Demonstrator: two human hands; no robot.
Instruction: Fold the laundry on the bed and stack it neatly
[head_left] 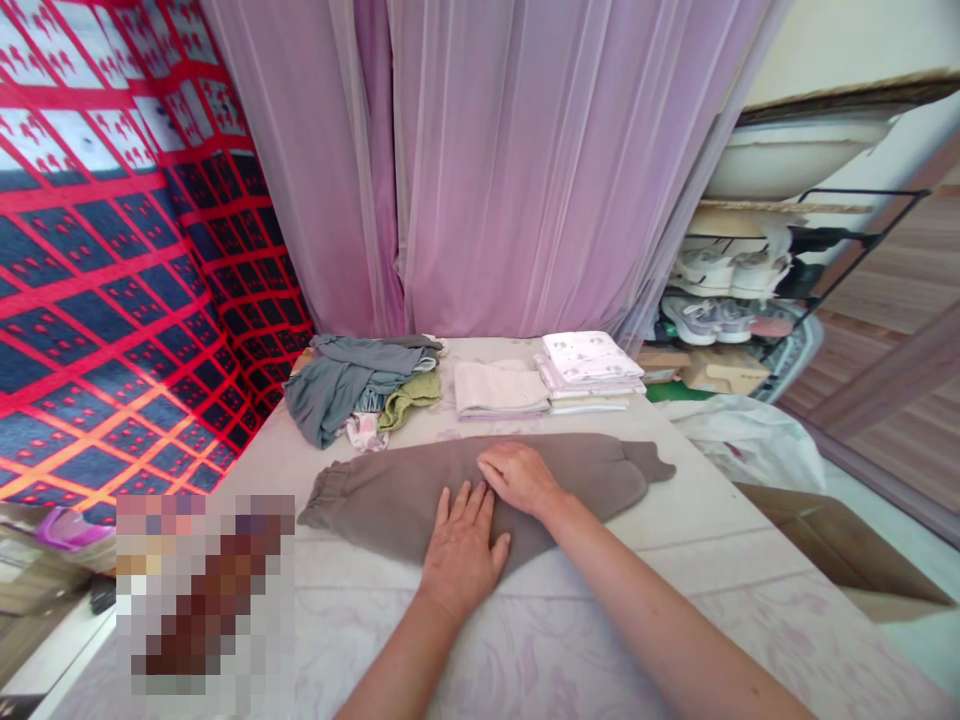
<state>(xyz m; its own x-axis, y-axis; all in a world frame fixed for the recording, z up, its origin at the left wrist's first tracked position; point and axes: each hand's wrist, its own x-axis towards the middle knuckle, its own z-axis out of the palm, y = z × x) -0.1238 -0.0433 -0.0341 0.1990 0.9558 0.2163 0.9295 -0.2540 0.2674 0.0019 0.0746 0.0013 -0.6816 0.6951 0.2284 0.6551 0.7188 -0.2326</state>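
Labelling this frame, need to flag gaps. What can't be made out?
Head view:
Right hand: palm side hidden by its own back, so any grip on the trousers is unclear.
Cloth beneath the left hand: covered by that hand.
Clothes pile: lower pieces partly hidden by upper ones.
Lower left: pixelated patch masks whatever is there.
Forearms: cut off by the bottom edge.

The location is a room in a home. Identifying features are the sheer, pale purple fabric curtain point(517, 150) across the back, the dark blue cloth with a red grid pattern point(97, 270) at the left, and the black metal rack point(874, 240) at the right, holding white lace-up sneakers point(761, 272). Household laundry, comprising a loose heap of grey-green garments point(352, 375) and a stack of folded white printed cloths point(592, 358), occupies the pale, floral-patterned counter point(555, 660).
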